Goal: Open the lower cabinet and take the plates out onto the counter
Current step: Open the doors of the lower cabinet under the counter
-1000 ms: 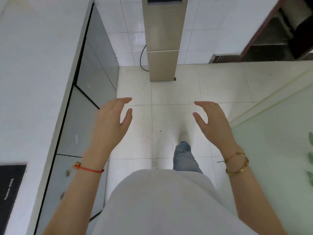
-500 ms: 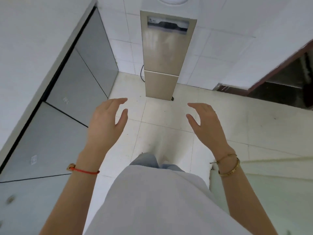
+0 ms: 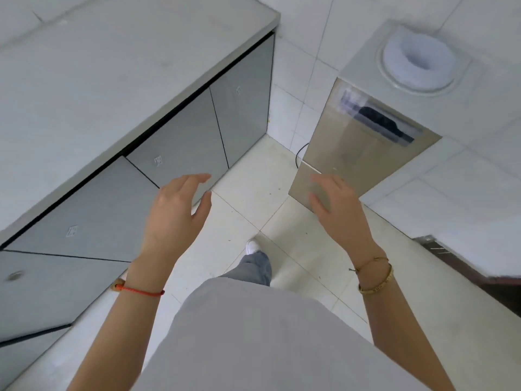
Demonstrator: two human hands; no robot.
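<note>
A light grey counter (image 3: 112, 80) runs along the left, with a row of grey lower cabinet doors (image 3: 180, 153) under it, all closed. No plates are in view. My left hand (image 3: 174, 215) hovers in front of the cabinet doors, fingers apart, holding nothing and touching nothing. My right hand (image 3: 338, 210) is raised at the same height over the floor, open and empty, in front of the water dispenser.
A beige water dispenser (image 3: 363, 145) with a round white socket (image 3: 420, 60) on top stands against the tiled wall at the right, a black cable beside its base. A dark door threshold (image 3: 462, 266) lies at the far right. White floor tiles (image 3: 248, 193) lie between cabinets and dispenser.
The view has swung left and tilted up, bringing the counter top, more cabinet doors and the dispenser's top into sight. Both hands stay raised and open.
</note>
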